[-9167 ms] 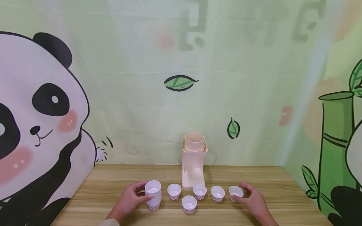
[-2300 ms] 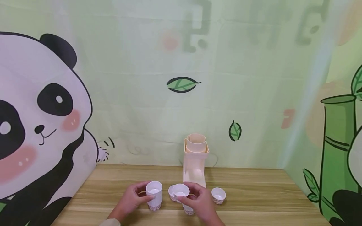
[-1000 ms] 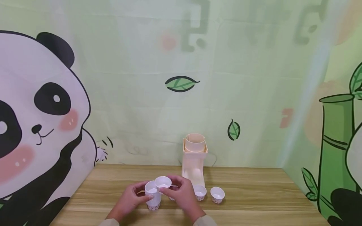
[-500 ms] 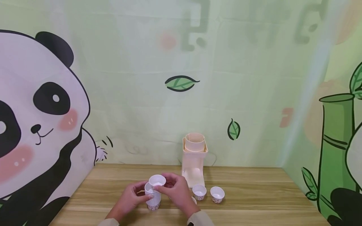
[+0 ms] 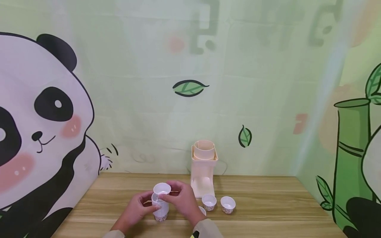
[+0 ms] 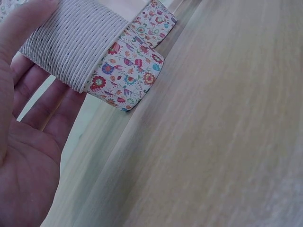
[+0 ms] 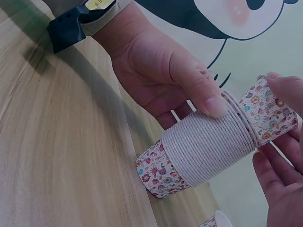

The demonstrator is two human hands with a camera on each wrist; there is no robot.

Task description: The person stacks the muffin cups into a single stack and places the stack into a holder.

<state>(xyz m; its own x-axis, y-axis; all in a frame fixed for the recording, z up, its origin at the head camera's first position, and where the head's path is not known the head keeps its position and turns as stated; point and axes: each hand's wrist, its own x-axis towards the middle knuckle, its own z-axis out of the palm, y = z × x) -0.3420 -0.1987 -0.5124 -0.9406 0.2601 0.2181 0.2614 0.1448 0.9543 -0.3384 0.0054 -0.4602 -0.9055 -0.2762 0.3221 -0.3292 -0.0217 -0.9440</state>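
Observation:
My left hand (image 5: 137, 210) grips a tall stack of nested white paper baking cups (image 5: 161, 211), thumb in front and fingers behind. Closely spaced rims ring the stack, and its lowest cup, printed with small flowers, stands on the table in the right wrist view. My right hand (image 5: 186, 201) pinches a single flower-printed baking cup (image 7: 271, 112) between thumb and fingers. That cup is upright just above the stack's mouth, overlapping its far rim in the head view; whether its base has entered is unclear. Another floral cup (image 6: 155, 22) stands beyond the stack in the left wrist view.
Two loose baking cups, one left (image 5: 209, 202) and one right (image 5: 228, 205), stand right of my hands. My right wrist partly hides another cup (image 5: 203, 210). Behind them is a pale pink stand (image 5: 202, 178) with a round top, near the panda-printed backdrop (image 5: 134, 99).
My right hand has picked up the far-right cup and carried it left over the loose cups to above the stack. My left hand has kept its grip on the stack in place.

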